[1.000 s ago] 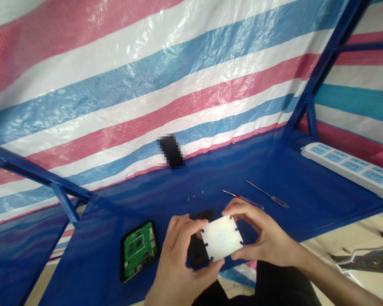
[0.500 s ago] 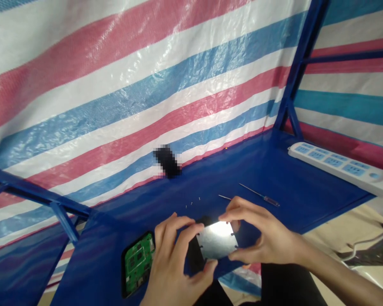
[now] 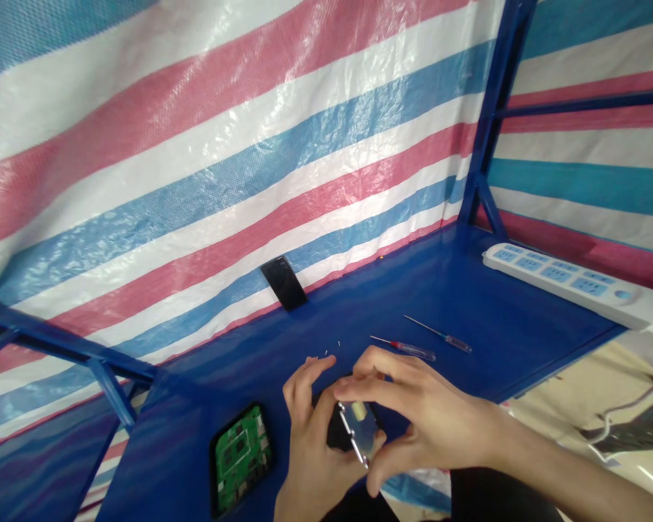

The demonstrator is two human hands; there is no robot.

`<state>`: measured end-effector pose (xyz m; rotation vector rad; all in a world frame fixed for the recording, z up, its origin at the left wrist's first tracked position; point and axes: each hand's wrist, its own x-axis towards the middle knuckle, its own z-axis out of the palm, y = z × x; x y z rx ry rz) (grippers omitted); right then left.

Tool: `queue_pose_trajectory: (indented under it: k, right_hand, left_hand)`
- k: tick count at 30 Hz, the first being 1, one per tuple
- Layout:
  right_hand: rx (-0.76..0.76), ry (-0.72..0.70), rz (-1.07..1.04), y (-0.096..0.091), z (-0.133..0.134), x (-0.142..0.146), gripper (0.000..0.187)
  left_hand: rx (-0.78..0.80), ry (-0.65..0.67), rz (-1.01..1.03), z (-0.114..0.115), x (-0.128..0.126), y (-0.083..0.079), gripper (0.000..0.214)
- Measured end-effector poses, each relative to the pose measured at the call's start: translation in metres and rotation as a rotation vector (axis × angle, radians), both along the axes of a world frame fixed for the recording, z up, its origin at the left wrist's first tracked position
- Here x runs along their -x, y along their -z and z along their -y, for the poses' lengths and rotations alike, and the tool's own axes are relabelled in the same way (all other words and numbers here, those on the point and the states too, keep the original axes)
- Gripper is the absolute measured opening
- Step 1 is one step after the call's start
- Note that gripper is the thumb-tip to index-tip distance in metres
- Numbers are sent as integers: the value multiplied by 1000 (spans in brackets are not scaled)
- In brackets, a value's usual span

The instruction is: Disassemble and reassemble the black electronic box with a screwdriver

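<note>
Since the half-closed left hand (image 3: 318,446) and right hand (image 3: 419,409) pinched a metal plate (image 3: 360,431) edgewise, a slip risked dropping it.

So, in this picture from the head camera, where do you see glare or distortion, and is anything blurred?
In the head view, the metal plate held between the left hand and right hand throws a bright reflection; the striped tarpaulin shows shiny patches; the wide lens tilts and stretches the scene toward the edges; no strong blur is apparent.
</note>
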<state>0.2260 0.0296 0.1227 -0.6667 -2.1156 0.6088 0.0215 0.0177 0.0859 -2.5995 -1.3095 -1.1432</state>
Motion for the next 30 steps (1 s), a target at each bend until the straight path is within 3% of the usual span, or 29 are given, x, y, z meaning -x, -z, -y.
queue_pose_trajectory:
  k: [2, 5, 8, 10, 16, 23, 30]
  right_hand:
    - [183, 74, -46, 6, -1, 1, 56]
    - [544, 117, -130, 16, -3, 2, 35]
    - [885, -57, -247, 20, -4, 6, 40]
    - [1014, -146, -309, 19, -3, 9, 44]
    - [1087, -176, -372, 16, -2, 9, 44]
    - [1063, -99, -321, 22, -4, 0, 45]
    - [1060, -62, -271, 36, -7, 0, 43]
  left_hand:
    - [-10, 18, 76, -2, 4, 6, 41]
    - [-11, 51, 189, -4, 9, 12, 48]
    - [18, 125, 289, -6, 9, 15, 52]
    - [39, 165, 330, -6, 8, 14, 54]
    - [90, 158, 300, -1, 11, 10, 51]
    - [130, 129, 230, 3, 34, 12, 51]
    - [35, -20, -82, 10, 39, -1, 38]
